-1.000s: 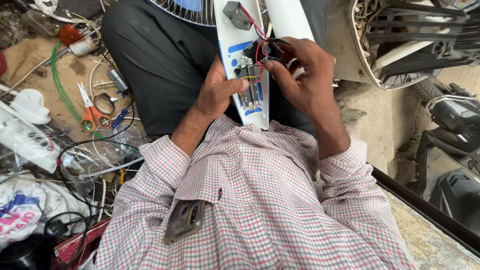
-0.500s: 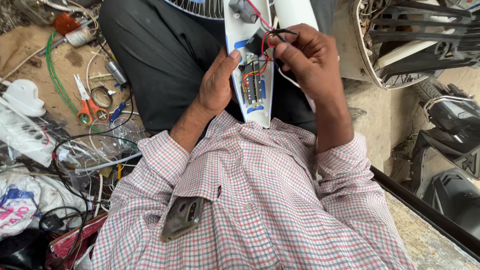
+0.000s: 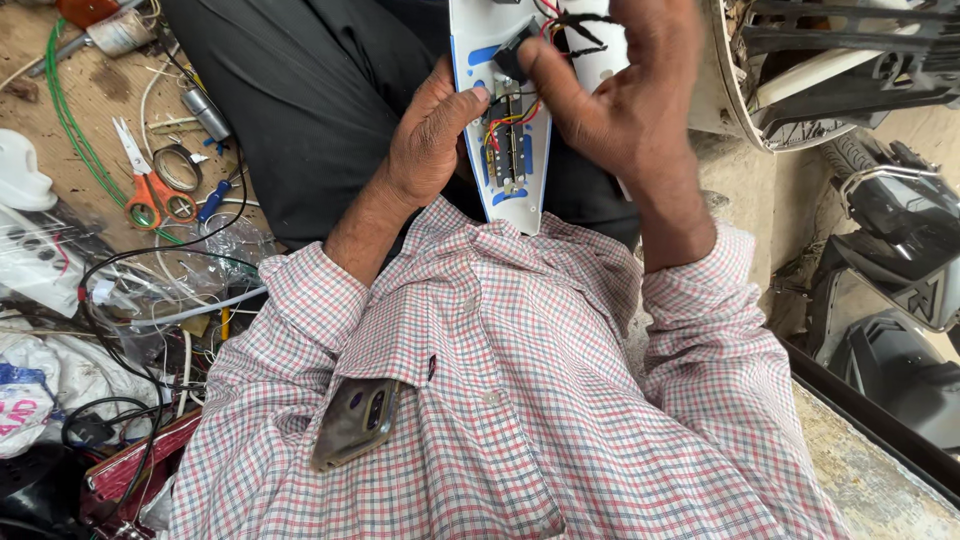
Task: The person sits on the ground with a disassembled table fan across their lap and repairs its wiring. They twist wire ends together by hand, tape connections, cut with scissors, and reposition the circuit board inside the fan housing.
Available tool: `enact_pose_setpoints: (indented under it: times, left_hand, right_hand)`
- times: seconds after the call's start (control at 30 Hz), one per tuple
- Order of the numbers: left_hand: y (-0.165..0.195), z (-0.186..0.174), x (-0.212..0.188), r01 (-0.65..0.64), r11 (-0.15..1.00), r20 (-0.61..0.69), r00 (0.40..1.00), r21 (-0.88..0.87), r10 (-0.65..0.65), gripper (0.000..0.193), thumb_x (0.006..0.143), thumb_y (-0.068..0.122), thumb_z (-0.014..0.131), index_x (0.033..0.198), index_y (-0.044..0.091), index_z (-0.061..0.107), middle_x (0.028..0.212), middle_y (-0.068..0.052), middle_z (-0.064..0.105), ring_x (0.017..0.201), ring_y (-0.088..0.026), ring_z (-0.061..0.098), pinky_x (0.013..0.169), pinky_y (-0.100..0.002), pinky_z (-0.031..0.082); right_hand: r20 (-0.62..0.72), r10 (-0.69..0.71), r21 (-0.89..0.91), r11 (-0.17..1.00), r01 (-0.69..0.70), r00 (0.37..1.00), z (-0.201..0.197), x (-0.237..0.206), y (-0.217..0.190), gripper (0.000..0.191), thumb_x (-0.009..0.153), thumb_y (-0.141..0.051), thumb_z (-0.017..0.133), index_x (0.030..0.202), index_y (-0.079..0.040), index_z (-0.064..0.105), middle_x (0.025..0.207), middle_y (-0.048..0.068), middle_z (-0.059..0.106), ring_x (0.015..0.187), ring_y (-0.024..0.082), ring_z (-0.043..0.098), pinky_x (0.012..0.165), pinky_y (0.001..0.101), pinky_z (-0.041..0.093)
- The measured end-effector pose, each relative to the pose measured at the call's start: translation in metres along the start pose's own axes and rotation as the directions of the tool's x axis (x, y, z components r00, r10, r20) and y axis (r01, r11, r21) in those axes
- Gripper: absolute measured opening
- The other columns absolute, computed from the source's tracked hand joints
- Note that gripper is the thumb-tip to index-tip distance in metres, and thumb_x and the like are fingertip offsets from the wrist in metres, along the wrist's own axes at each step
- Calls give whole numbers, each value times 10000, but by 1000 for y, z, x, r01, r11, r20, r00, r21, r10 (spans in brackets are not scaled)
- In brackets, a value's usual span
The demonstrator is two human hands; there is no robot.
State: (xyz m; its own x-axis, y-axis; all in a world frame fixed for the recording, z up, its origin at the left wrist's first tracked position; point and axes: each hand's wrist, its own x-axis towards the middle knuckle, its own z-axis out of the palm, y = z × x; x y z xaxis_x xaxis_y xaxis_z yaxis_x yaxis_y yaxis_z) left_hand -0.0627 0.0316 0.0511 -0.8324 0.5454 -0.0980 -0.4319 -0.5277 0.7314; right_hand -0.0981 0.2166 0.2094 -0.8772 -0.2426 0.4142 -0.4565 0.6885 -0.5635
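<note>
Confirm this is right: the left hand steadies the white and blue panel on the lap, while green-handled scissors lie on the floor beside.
Wrong only in colour: the head view shows the scissors have orange handles. The left hand does steady the white and blue panel.

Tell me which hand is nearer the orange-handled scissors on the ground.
Left. The left hand grips the white panel's left edge, on the side toward the scissors; the right hand pinches a black part beyond the panel, farther away.

Dusty tan floor [image 3: 95,110] well left of the left hand's fingers [image 3: 465,105], orange-handled scissors [image 3: 150,195], green wire [image 3: 70,130], tape ring [image 3: 178,165], black cables [image 3: 150,250], white plastic part [image 3: 20,170]
</note>
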Motion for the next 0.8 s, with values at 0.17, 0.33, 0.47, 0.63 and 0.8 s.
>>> enact_pose_setpoints:
  times: [0.17,0.33,0.47,0.63,0.8]
  left_hand:
    - [-1,1,2,-31,999,23,999,33,31,351,1126,202,500,1448,64,511,1240,-55,676,1214,-133,623,1163,-386,509]
    - [-1,0,1,-43,990,32,999,137,39,376,1126,204,486,1478,70,491,1224,-40,654,1197,-122,613,1147,-380,520]
    - [-1,-1,0,26,999,7,1000,46,-26,375,1111,216,507,1457,70,507,1224,-48,656,1193,-130,615,1141,-390,520]
    - [-1,-1,1,23,997,2,1000,76,-23,412,1091,244,516,1469,83,494,1233,-48,648,1204,-131,600,1149,-406,499]
    - [1,0,1,23,996,9,1000,92,-24,394,1105,254,521,1459,83,514,1263,-61,655,1252,-152,605,1192,-423,496]
  right_hand:
    - [168,69,101,991,-87,983,-19,18,1,237,1009,-29,804,1196,-27,658,1056,115,690,942,257,683,828,398,532]
    - [432,-63,-338,914,226,900,-21,18,5,414,936,-195,837,1264,-52,628,1030,94,632,945,285,607,845,445,464]
    - [433,1,-346,924,164,902,-11,13,5,426,906,-215,831,1236,-36,631,1015,101,640,917,294,612,795,447,465]
    - [462,267,-311,942,-127,846,-4,13,7,270,910,-200,839,1054,-49,667,863,113,645,749,319,626,696,467,496]
    - [360,92,-80,994,-68,929,-13,7,12,291,969,-69,812,1166,17,616,1009,128,610,847,254,626,730,376,515]
